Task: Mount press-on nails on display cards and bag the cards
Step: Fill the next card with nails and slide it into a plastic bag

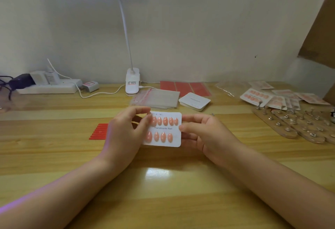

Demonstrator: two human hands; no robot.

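Looking down from my head, I am holding a white card [165, 129] printed "Handmade Nail" just above the wooden table [163, 183], between both hands. My left hand [125, 134] is gripping the card's left edge, fingers curled around it, with one fingertip lying on the top row of pink nails [164, 121]. My right hand [203, 134] is pinching the right edge, thumb on the front and the other fingers behind. The top row is carrying five nails and the bottom row [159, 136] four, leaving the lower right spot bare. Just left of my left hand, a bunch of red strips [98, 131] is lying on the table. Beyond the card, a stack of clear bags [157, 98] is sitting beside a pile of blank cards [194, 101], and red sheets [184, 88] are lying flat behind them. A white clip lamp [132, 81] is standing at the back, its neck rising to the bright head above, and a power strip [49, 87] is sitting far left by the wall. On the right, finished cards in bags [275, 96] are lying spread out, near wooden boards with metal stands [297, 125].
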